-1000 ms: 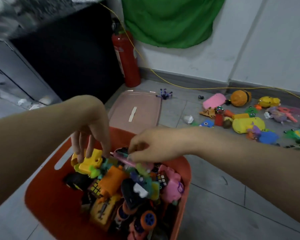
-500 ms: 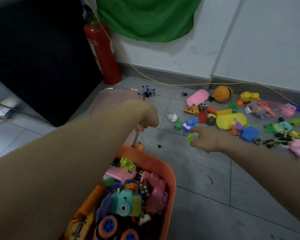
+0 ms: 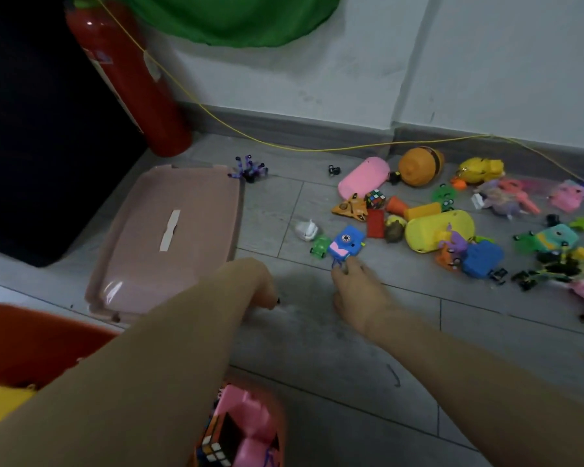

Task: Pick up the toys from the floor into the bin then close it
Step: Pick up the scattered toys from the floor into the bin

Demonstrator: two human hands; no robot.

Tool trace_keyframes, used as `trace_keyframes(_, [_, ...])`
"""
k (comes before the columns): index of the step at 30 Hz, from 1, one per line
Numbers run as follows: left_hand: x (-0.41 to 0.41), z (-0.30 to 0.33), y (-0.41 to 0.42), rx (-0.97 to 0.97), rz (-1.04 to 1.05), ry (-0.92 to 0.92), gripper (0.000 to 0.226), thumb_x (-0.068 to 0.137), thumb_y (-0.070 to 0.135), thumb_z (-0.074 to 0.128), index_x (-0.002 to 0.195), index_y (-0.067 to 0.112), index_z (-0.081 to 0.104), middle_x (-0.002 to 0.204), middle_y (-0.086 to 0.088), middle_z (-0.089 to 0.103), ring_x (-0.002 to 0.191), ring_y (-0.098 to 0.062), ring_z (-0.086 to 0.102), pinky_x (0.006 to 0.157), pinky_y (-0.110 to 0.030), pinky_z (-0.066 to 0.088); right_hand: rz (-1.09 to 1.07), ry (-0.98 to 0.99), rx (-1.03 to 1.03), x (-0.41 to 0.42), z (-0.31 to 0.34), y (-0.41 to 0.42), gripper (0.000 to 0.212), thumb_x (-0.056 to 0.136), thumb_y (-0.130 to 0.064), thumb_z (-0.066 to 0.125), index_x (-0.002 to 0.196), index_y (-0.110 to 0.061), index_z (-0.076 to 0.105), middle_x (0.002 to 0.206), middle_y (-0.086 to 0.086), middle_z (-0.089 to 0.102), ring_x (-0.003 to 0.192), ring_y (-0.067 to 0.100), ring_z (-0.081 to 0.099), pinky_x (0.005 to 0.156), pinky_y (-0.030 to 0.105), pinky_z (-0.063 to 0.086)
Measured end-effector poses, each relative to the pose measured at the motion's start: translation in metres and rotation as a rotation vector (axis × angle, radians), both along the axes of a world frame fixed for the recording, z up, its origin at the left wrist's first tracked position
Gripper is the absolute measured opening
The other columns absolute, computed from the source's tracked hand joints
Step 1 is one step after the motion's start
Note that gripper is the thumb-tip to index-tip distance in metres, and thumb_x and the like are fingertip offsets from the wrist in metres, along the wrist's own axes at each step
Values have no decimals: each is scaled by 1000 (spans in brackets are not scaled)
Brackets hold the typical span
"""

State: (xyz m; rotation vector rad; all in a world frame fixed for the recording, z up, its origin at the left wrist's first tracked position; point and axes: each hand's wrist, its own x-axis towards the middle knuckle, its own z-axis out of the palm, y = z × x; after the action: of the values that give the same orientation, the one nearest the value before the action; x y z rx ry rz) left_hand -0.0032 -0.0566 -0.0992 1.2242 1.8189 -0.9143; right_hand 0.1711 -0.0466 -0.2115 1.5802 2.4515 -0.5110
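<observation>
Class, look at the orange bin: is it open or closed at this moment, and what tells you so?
Open. Its pink lid lies flat on the floor beside the orange bin, and toys show uncovered inside the bin.

A single head-worn view looked forward and steeply down at the floor (image 3: 317,348) from close above. It faced the wall (image 3: 486,62) behind the pink lid (image 3: 169,237), which lay left of centre. Both forearms reached away from the lens from the bottom edge, and the orange bin (image 3: 31,338), nearer than the lid, sat cropped at the lower left.

Glossy plastic lid (image 3: 169,237), matt floor tiles (image 3: 317,348)
</observation>
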Motion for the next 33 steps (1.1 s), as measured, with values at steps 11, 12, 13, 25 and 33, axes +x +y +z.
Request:
trace_keyframes(11, [9, -44, 11, 293, 52, -96, 20, 87, 13, 61, 104, 4, 68, 102, -14, 70, 87, -25, 68, 78, -33, 57, -1083, 1000, -481, 4, 22, 60, 22, 93, -2, 43, 110, -7, 56, 105, 15, 60, 69, 21, 57, 65, 40, 58])
trace_keyframes(12, [11, -46, 13, 329, 45, -102, 17, 84, 12, 64, 100, 7, 67, 98, -12, 70, 83, -23, 66, 72, -31, 55, -1061, 950, -470, 5, 24, 70, 25, 93, -3, 43, 115, -6, 56, 109, 15, 60, 71, 22, 59, 68, 41, 58])
trace_keyframes(13, [11, -47, 13, 357, 29, -102, 20, 82, 14, 66, 101, 8, 65, 100, -11, 68, 86, -23, 64, 70, -30, 51, -1018, 873, -440, 4, 25, 77, 26, 93, -3, 45, 116, -4, 57, 109, 14, 60, 78, 26, 62, 74, 43, 58])
trace_keyframes(25, [20, -68, 0, 287, -20, 1, 80, 86, -2, 62, 150, 8, 15, 139, -22, 46, 121, -36, 55, 93, -41, 48, 82, 11, -16, 20, 18, 67, 68, 81, -34, 65, 144, -27, 39, 151, 6, 24, 122, 31, 47, 88, 35, 43])
trace_keyframes(33, [23, -67, -2, 286, -184, 11, 63, 84, -4, 64, 142, 2, 38, 134, -18, 51, 121, -33, 55, 90, -37, 48, -83, 84, 85, 46, 11, 49, 52, 84, -49, 65, 122, -16, 54, 122, 10, 40, 93, 32, 58, 66, 32, 42])
